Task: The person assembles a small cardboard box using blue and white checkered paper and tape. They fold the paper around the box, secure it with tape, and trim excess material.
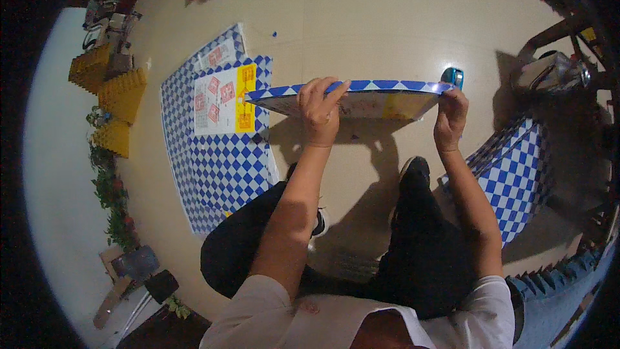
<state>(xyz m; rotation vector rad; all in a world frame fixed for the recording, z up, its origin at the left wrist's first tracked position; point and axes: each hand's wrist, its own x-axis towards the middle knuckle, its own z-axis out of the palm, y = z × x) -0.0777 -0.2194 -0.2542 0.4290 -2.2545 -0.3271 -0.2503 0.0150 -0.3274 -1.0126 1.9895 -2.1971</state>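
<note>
A seated person holds a flat blue-and-white checked sheet (361, 98) level above the floor (387, 19), seen almost edge-on. The left hand (321, 111) curls over its near edge, fingers pressed together on top and thumb beneath, pinching the sheet. The right hand (451, 116) pinches the sheet's right end from below. Just beyond the right hand, a small blue tape roll (453, 76) sits on the floor. Left of the left hand, another checked sheet (213, 155) with a yellow and white label lies flat on the floor; right of the right hand is a stack (513, 178) of the same sheets. The step in hand appears to be lifting or folding one sheet; the next move likely calls for both hands to keep even hold along the edge.
</note>
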